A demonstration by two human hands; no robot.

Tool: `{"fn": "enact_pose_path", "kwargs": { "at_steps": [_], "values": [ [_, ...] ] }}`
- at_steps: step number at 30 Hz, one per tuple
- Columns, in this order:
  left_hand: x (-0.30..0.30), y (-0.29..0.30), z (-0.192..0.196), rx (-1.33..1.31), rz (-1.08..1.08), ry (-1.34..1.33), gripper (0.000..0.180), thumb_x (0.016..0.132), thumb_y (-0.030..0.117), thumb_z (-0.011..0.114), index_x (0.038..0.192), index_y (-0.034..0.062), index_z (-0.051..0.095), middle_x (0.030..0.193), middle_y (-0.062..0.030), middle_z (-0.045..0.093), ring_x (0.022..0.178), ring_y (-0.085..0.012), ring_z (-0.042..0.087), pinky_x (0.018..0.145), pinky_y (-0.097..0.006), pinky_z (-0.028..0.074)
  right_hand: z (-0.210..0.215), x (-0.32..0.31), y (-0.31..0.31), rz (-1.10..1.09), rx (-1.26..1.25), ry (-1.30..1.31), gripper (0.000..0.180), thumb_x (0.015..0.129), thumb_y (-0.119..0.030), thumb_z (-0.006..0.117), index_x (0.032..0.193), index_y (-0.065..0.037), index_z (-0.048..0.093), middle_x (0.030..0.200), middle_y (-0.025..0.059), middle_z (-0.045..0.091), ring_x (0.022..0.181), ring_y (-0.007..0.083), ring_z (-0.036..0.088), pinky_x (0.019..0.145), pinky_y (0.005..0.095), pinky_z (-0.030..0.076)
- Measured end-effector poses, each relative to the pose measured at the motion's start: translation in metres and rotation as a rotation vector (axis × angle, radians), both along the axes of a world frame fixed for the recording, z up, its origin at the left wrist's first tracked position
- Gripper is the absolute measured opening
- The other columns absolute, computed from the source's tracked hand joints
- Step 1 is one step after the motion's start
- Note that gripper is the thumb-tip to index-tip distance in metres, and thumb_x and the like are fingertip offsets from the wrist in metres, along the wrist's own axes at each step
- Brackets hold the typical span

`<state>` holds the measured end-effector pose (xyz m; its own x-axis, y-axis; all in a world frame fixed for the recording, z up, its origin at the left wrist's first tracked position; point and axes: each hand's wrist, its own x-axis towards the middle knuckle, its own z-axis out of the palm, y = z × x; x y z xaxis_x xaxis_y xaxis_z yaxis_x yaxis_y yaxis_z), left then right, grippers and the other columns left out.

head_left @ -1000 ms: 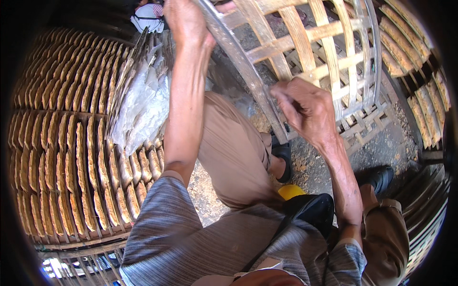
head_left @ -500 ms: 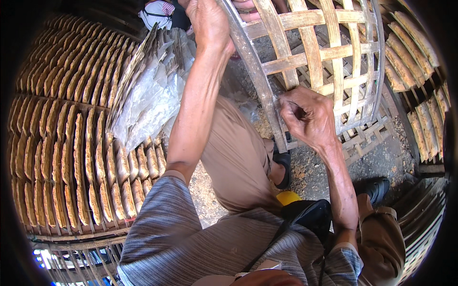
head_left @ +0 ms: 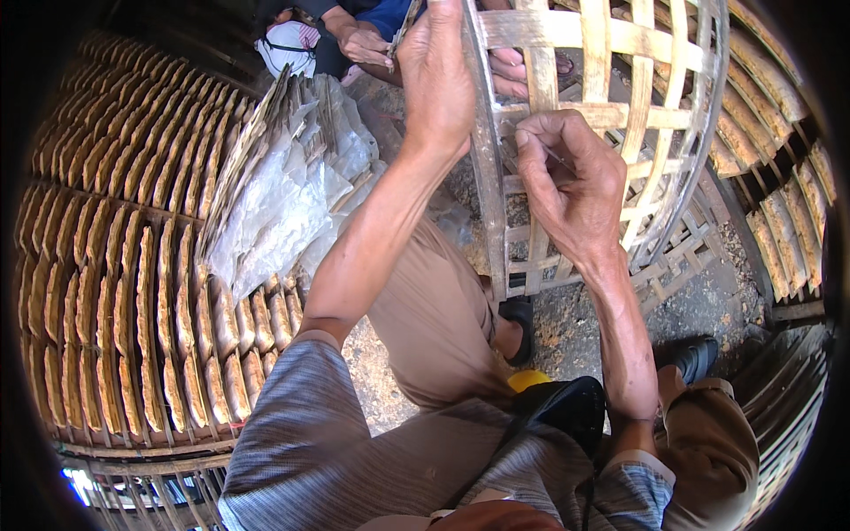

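A woven bamboo tray [head_left: 595, 53] with an open lattice and a dark rim is held tilted in front of me. My left hand [head_left: 440, 84] is closed on the upper part of its left rim, the fingertips hidden. My right hand [head_left: 580, 190] is in front of the lattice, near that rim, with thumb and forefinger pinched. A thin strand, too fine to name further, shows inside the curled right fingers. Beneath the tray, another woven lattice [head_left: 677, 257] lies low near the floor.
Slatted racks with rows of browned slabs [head_left: 133, 292] fill the left; similar slabs [head_left: 784, 239] stand at right. A pile of clear plastic sheets [head_left: 283, 195] leans on the left rack. A co-worker's hand [head_left: 361, 44] is at the top. Crumbs litter the floor [head_left: 381, 363].
The tray has turned, its left rim now nearer upright. My left hand has shifted right with it, and my right hand has moved up along the lattice. A co-worker's hand has come into view.
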<state>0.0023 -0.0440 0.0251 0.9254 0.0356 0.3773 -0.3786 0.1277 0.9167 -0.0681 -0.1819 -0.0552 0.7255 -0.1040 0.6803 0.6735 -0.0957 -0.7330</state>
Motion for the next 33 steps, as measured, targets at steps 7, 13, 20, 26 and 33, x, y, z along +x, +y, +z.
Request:
{"fn": "enact_pose_path", "kwargs": {
  "at_steps": [7,13,20,26,33],
  "values": [
    [-0.013,-0.014,0.002,0.018,-0.017,0.071,0.046,0.116,0.044,0.043,0.117,0.0016,0.060,0.078,-0.0118,0.070,0.059,-0.0194,0.070,0.051,-0.032,0.062,-0.004,0.003,0.004,-0.027,0.062,-0.083,0.004,0.095,0.003,0.068,0.099,0.003,0.069,0.087,0.0120,0.076,0.071,0.0153,0.076,0.053,0.0273,0.059],
    [-0.012,-0.014,-0.002,0.060,-0.009,0.045,0.052,0.115,0.049,0.043,0.116,-0.0001,0.061,0.078,-0.0131,0.070,0.060,-0.0201,0.070,0.052,-0.033,0.063,-0.001,-0.002,0.006,-0.105,0.010,0.027,0.007,0.095,0.002,0.070,0.102,0.000,0.069,0.089,0.0113,0.076,0.065,0.0140,0.072,0.050,0.0287,0.054],
    [-0.014,-0.019,-0.002,0.089,0.026,0.103,0.056,0.115,0.050,0.042,0.115,-0.0012,0.063,0.078,-0.0121,0.071,0.059,-0.0192,0.070,0.053,-0.031,0.061,-0.003,0.004,0.007,-0.277,-0.058,-0.034,0.006,0.096,0.004,0.066,0.099,-0.001,0.069,0.081,0.0105,0.072,0.057,0.0153,0.067,0.044,0.0285,0.050],
    [-0.001,0.002,-0.006,0.225,0.154,0.084,0.068,0.111,0.062,0.042,0.106,-0.0024,0.062,0.085,-0.0173,0.072,0.063,-0.0250,0.074,0.063,-0.040,0.066,-0.013,0.003,-0.003,-0.294,-0.236,-0.037,0.009,0.105,-0.011,0.061,0.106,-0.005,0.068,0.070,0.0079,0.065,0.049,0.0127,0.058,0.036,0.0293,0.044],
    [0.001,0.033,0.005,0.160,0.106,0.023,0.066,0.112,0.061,0.040,0.106,-0.0004,0.061,0.082,-0.0162,0.068,0.070,-0.0265,0.074,0.067,-0.040,0.067,-0.025,0.024,-0.095,-0.331,-0.030,0.153,0.025,0.111,-0.018,0.057,0.127,-0.005,0.070,0.077,0.0080,0.074,0.057,0.0092,0.070,0.041,0.0216,0.050]
  ]
}}
